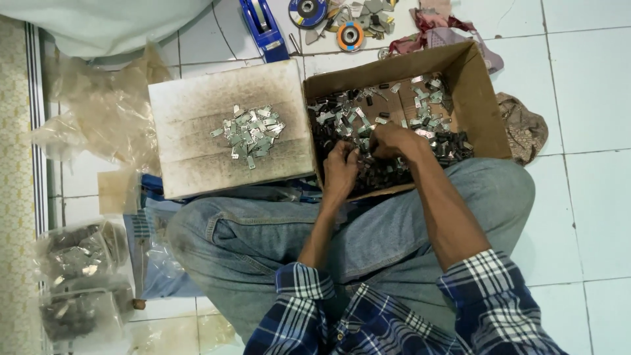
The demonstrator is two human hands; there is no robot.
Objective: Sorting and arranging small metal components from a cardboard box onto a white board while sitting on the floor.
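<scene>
An open cardboard box [468, 85] lies in front of my crossed legs, filled with several small dark and silvery metal parts [342, 118]. My left hand [340, 169] and my right hand [392, 141] are both inside the box, close together, fingers curled around small pieces from the pile. What exactly each finger pinches is too small to tell. To the left, a dusty flat board [190, 141] carries a small heap of shiny metal plates [250, 131].
Clear plastic bags of metal parts [82, 260] sit at the lower left, crumpled plastic [105, 105] at the upper left. A blue tape dispenser [263, 26], grinding discs [309, 12] and rags [437, 29] lie beyond the box. A brown cloth [526, 128] rests at its right.
</scene>
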